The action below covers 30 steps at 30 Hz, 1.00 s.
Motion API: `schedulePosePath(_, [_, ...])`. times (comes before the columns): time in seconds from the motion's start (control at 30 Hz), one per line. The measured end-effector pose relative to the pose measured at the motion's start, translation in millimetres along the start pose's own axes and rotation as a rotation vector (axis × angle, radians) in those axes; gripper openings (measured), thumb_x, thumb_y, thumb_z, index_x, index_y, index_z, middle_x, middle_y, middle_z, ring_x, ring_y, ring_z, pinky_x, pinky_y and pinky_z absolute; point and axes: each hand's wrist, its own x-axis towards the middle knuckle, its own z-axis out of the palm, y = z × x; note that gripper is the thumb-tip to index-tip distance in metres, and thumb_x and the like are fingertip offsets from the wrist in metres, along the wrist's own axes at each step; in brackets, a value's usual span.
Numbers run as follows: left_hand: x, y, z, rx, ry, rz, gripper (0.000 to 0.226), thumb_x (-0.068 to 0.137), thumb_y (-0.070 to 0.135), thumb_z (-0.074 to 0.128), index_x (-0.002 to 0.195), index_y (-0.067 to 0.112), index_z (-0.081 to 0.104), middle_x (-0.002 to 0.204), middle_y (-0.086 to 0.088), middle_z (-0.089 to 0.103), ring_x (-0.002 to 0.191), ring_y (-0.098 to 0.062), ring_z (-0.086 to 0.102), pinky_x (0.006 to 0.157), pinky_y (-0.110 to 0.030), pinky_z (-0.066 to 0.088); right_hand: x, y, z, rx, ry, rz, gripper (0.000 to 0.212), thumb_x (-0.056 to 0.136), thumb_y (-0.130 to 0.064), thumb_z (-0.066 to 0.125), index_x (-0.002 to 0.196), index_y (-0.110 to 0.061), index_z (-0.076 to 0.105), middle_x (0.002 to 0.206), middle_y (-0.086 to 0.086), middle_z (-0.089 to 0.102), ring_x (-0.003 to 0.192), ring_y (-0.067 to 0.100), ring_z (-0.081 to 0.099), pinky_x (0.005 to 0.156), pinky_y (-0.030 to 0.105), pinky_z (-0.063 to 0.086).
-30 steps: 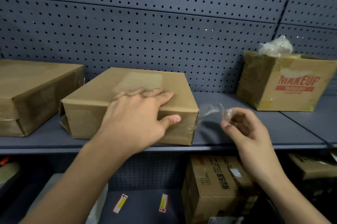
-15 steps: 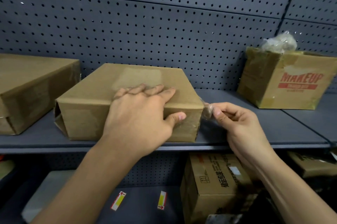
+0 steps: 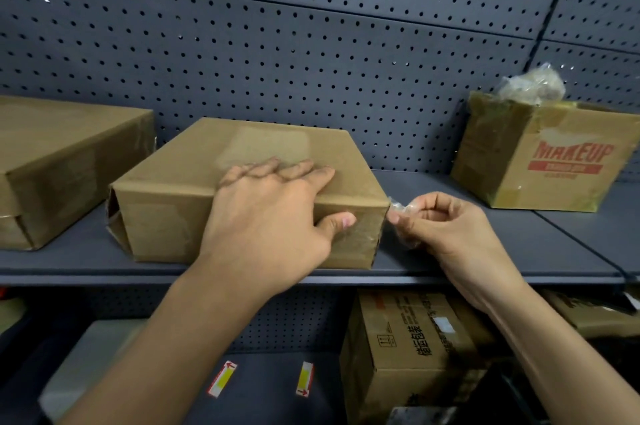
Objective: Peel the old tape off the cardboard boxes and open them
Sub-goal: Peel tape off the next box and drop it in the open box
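Observation:
A flat brown cardboard box (image 3: 194, 182) lies in the middle of the grey shelf (image 3: 467, 262). My left hand (image 3: 270, 217) rests on its top front edge, fingers spread flat over the top and thumb against the front face. Just off the box's right front corner, my right hand (image 3: 446, 227) pinches a crumpled piece of clear tape (image 3: 398, 211) between thumb and fingers. The tape touches or nearly touches the corner; I cannot tell if it is still stuck there. Shiny tape remains on the front face near the corner.
Another flat cardboard box (image 3: 59, 161) lies at the left. An open box marked MAKEUP (image 3: 547, 158) stands at the right with a wad of crumpled tape (image 3: 530, 85) on top. Pegboard backs the shelf. More boxes (image 3: 408, 348) sit on the lower shelf.
My right hand has moved left from open shelf space to the box's right front corner, holding the clear tape. My left hand has stayed on the box.

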Motion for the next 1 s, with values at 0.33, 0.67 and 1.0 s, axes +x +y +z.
schedulePosePath(0.33, [0.6,7.2,-2.1,0.011,0.022,-0.053,0.071,0.087,0.078,0.032,0.151,0.047,0.026,0.158,0.021,0.028,0.147,-0.013,0.027,0.117,-0.038,0.022,-26.4,-9.4,-7.4,-0.534,0.073,-0.197,0.055,0.061,-0.069,0.072,0.083,-0.028,0.043,0.074,0.002,0.053,0.079,0.028,0.051,0.077,0.047,0.044])
schedulePosePath(0.67, [-0.1,18.6,-10.1,0.007,0.007,-0.078,0.075,0.083,0.083,0.034,0.148,0.046,0.034,0.155,0.02,0.035,0.141,-0.012,0.037,0.11,-0.035,0.03,-54.4,-2.5,-9.3,-0.629,0.114,-0.341,0.033,0.091,-0.03,0.069,0.081,-0.034,0.037,0.069,-0.004,0.048,0.076,0.013,0.046,0.094,0.021,0.027])
schedulePosePath(1.0, [6.3,25.5,-13.2,0.092,-0.054,-0.031,0.075,0.087,0.08,0.017,0.15,0.042,0.032,0.154,0.015,0.039,0.136,-0.017,0.045,0.108,-0.037,0.034,-70.1,-7.7,-11.6,-0.319,0.196,-0.252,0.042,0.078,-0.046,0.07,0.092,-0.034,0.033,0.082,-0.003,0.063,0.107,0.007,0.062,0.094,0.05,0.046])
